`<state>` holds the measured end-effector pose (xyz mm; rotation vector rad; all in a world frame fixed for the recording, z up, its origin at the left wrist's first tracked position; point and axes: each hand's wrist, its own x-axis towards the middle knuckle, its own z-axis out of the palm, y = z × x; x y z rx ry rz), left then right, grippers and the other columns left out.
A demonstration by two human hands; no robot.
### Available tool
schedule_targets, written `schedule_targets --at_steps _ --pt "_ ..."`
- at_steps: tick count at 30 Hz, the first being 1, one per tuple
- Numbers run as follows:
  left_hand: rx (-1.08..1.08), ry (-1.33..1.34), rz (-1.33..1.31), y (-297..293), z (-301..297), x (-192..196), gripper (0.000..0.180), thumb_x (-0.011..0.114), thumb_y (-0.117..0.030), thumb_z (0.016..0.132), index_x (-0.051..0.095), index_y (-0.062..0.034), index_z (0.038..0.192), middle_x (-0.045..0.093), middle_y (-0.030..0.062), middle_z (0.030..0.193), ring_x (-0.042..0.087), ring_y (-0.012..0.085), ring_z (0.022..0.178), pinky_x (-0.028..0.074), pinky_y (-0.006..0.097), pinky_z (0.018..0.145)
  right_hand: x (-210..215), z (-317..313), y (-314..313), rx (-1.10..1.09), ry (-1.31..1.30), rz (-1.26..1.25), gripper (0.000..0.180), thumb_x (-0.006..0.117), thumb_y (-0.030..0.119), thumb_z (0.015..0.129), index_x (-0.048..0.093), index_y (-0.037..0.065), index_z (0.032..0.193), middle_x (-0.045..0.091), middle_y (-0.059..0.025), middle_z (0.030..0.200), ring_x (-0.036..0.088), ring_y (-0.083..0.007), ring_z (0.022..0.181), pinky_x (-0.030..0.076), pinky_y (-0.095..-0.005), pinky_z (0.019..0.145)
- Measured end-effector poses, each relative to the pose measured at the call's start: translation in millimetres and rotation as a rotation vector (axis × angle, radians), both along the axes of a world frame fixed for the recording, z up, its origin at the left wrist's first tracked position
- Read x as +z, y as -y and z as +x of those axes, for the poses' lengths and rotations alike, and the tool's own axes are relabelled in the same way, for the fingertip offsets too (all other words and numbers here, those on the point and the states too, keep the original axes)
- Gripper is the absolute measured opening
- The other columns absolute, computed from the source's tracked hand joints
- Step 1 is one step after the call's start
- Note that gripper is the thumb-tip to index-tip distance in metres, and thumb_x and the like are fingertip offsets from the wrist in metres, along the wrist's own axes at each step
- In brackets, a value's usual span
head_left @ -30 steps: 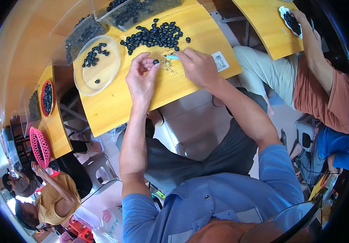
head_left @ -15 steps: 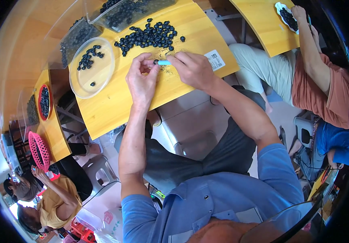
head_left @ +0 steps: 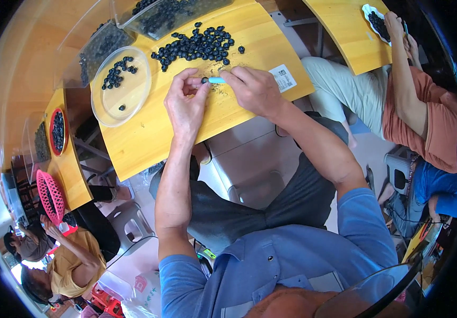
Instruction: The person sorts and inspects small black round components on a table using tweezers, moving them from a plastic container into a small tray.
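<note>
The left hand (head_left: 186,103) is pinching 1 dark berry (head_left: 204,80) above the table (head_left: 149,132). The right hand (head_left: 252,90) is gripping a light-blue tool (head_left: 216,80), lying level, its tip touching the berry from the right.

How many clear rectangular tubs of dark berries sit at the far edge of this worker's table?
2: one tub at the top behind the loose berry pile, another tub further left behind the round clear dish. Others may lie beyond the frame.
</note>
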<state>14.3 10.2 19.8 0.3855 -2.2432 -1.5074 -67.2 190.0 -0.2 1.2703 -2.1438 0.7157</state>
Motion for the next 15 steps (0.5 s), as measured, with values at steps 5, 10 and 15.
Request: schedule_targets --at_steps 5,10,15 --pt "-0.003 -0.112 0.135 5 2 -1 0.040 0.080 0.004 0.087 0.065 0.0000 0.124 0.069 0.0019 0.095 0.065 0.0083 0.084 0.055 0.022 0.078 -7 -2 4 -0.092 0.116 0.049 0.024 0.066 0.008 0.085 0.071 0.005 0.108 0.061 -0.0050 0.085 0.069 -0.0226 0.077 0.057 -0.0377 0.062" --pt "0.168 -0.217 -0.225 48 9 8 0.022 0.079 0.002 0.088 0.074 -0.0019 0.109 0.070 0.0065 0.096 0.067 0.0138 0.082 0.056 0.027 0.078 -3 -2 -7 -0.117 0.108 0.077 0.024 0.066 0.006 0.084 0.073 0.006 0.107 0.061 -0.0044 0.085 0.070 -0.0228 0.079 0.058 -0.0384 0.063" --pt "0.450 -0.272 -0.762 107 12 14 0.035 0.078 0.002 0.085 0.071 -0.0041 0.119 0.065 0.0161 0.125 0.062 0.0333 0.116 0.048 0.043 0.104 0 -6 -7 -0.089 0.202 -0.084 0.024 0.067 0.006 0.086 0.073 0.007 0.109 0.065 -0.0077 0.087 0.070 -0.0280 0.077 0.056 -0.0411 0.065"
